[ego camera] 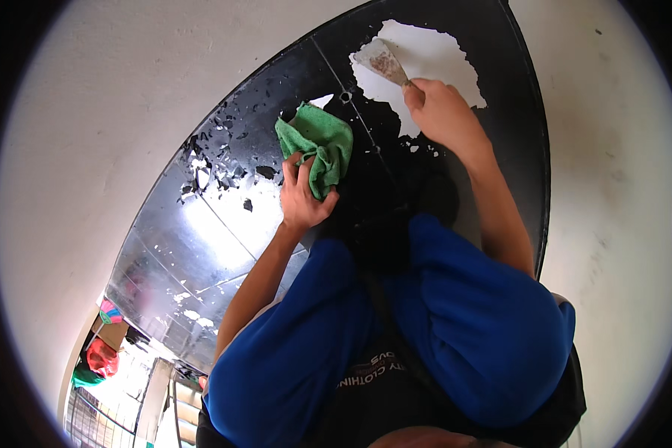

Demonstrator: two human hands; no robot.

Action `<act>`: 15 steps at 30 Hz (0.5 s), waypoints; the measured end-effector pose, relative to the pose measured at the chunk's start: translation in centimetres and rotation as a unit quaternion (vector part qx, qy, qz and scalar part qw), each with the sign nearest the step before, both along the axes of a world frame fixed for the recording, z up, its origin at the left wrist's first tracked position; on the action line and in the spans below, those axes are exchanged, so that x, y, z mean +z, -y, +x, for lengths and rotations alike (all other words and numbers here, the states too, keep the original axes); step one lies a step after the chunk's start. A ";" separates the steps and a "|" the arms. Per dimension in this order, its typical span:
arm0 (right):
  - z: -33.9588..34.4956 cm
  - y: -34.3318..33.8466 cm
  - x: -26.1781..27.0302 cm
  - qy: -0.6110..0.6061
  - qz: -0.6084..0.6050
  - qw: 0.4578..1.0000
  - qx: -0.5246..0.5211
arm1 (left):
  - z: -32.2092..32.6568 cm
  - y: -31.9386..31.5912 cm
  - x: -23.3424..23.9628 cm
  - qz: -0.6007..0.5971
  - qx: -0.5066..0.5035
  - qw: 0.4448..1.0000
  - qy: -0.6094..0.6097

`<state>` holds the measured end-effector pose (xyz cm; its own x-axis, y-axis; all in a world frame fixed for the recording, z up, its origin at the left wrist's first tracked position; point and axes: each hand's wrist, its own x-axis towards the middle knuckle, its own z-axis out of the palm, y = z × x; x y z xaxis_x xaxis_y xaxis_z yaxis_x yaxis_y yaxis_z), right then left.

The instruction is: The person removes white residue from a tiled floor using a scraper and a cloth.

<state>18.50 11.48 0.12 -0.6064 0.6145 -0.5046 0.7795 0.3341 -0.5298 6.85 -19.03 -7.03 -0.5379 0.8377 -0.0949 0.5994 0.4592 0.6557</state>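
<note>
My right hand [445,115] is closed around the handle of a putty knife [383,60]. The knife's worn blade lies over the left part of a large white patch [434,53] with ragged edges in the glossy black floor coating [280,73]. To the left, my left hand [304,196] grips a crumpled green cloth [327,134], which rests on the black surface. A smaller white patch [321,101] shows just beyond the cloth. Loose black flakes [224,168] are scattered left of that hand.
Pale walls [145,73] border the floor on both sides. My bent knees in blue trousers [481,336] are close below my hands. Small white spots [191,315] mark the floor at lower left. Beyond are a red bag [102,358] and a metal grille [98,420].
</note>
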 end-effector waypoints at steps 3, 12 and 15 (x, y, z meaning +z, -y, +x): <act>0.3 0.1 0.2 -0.009 -0.012 1.000 -0.019 | 0.0 -0.2 0.0 0.000 -0.001 1.000 0.005; -0.6 0.2 0.7 -0.005 -0.012 1.000 -0.016 | 0.0 -0.3 0.1 -0.007 0.000 1.000 0.008; -0.3 0.6 -0.4 -0.028 0.022 0.999 -0.006 | -0.1 -0.3 0.0 0.010 -0.006 1.000 -0.011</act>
